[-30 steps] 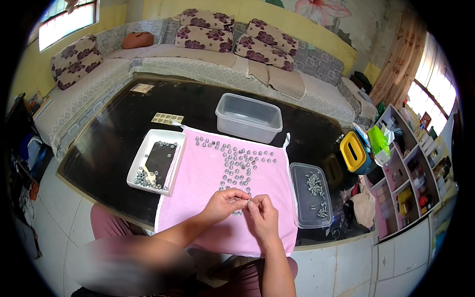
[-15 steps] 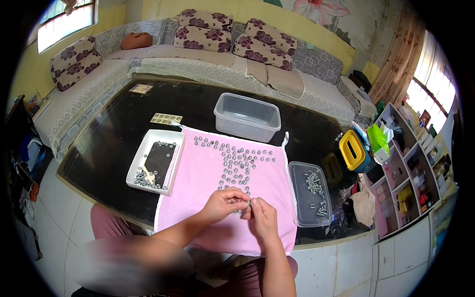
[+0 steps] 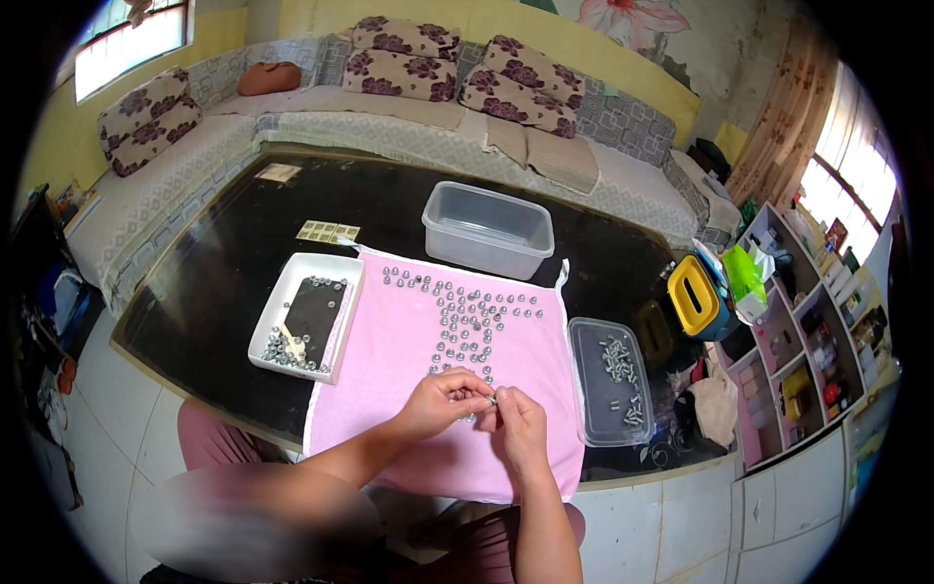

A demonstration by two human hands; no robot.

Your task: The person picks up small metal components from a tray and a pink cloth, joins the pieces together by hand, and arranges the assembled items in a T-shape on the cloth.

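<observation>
My left hand (image 3: 438, 401) and my right hand (image 3: 523, 424) meet over the pink cloth (image 3: 360, 409), their fingertips pinched around a small shiny metal piece (image 3: 492, 397). Most of that piece is covered by the fingers, so its exact kind is hidden. Just beyond the hands, many small silvery metal pieces, rounded and nut-like, lie in rows on the cloth, with one piece (image 3: 441, 346) near the middle. To the left, a white tray (image 3: 352, 321) holds more of these round pieces. A clear plastic lid (image 3: 595, 414) on the right carries loose screw-like metal pieces (image 3: 617, 360).
A clear plastic box (image 3: 477, 251) stands behind the cloth on the black table (image 3: 214, 282). A flat card (image 3: 327, 233) lies beyond the white tray. At the right edge are a yellow-topped tissue box (image 3: 693, 296) and a shelf unit (image 3: 778, 341). A sofa (image 3: 389, 117) runs behind.
My hands stay together over the cloth; the fingertips and the small metal piece have shifted very slightly. Everything else is in the same place.
</observation>
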